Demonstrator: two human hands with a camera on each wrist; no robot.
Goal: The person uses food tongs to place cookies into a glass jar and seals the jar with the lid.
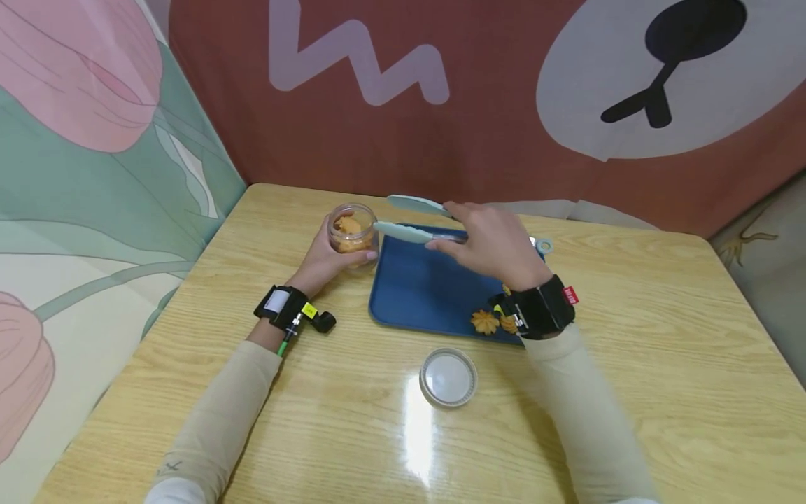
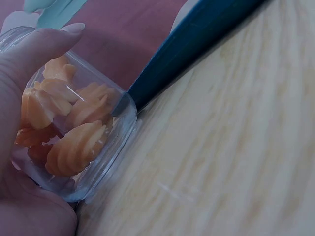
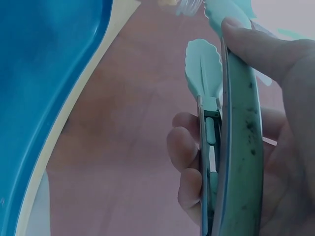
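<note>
My left hand (image 1: 327, 259) grips a clear jar (image 2: 120, 110) that stands on the table by the tray's left edge. Inside it lie several ridged, golden piped cookies (image 2: 76, 147); the jar's mouth is uncovered. My right hand (image 1: 494, 241) holds kitchen tongs (image 1: 406, 232) with pale mint tips above the tray. The tips are spread apart with nothing between them, and the lower one is near the jar's rim. In the right wrist view, the thumb lies along one arm of the tongs and the fingers curl round the other.
Under the right forearm, a few cookies (image 1: 484, 322) lie at the near right corner of the blue tray (image 1: 412, 287). A round clear lid (image 1: 448, 378) rests on the wooden table (image 1: 352, 406) in front. Printed fabric walls (image 1: 504, 140) stand behind and at the left.
</note>
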